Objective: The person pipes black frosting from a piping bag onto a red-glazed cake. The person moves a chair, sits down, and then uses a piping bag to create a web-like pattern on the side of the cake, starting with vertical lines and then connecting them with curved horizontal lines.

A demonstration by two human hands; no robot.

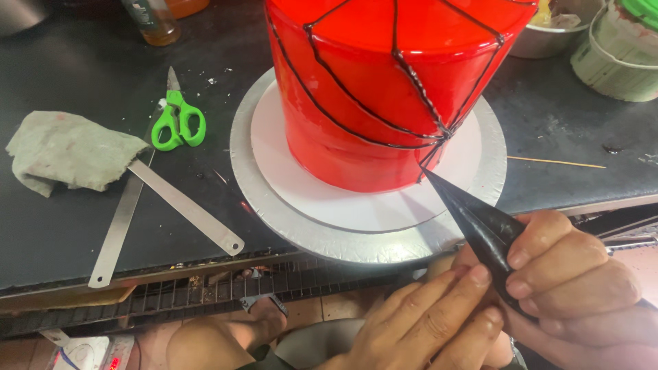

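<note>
With my right hand (576,274) pinching the black piping bag (480,226) and my left hand (432,322) bracing it from below, I note its long axis points up-left, tip touching the red cake (370,89) low on its near right side on the table (68,219).

Both hands are bare, no gloves and no rings that I can spot. The left hand (428,322) has short, plain nails with no polish, same deal on the right hand (576,281). No sleeves reach the wrists. There's a bare knee (205,346) down below, and a foot in a dark strappy sandal (264,305).
</note>
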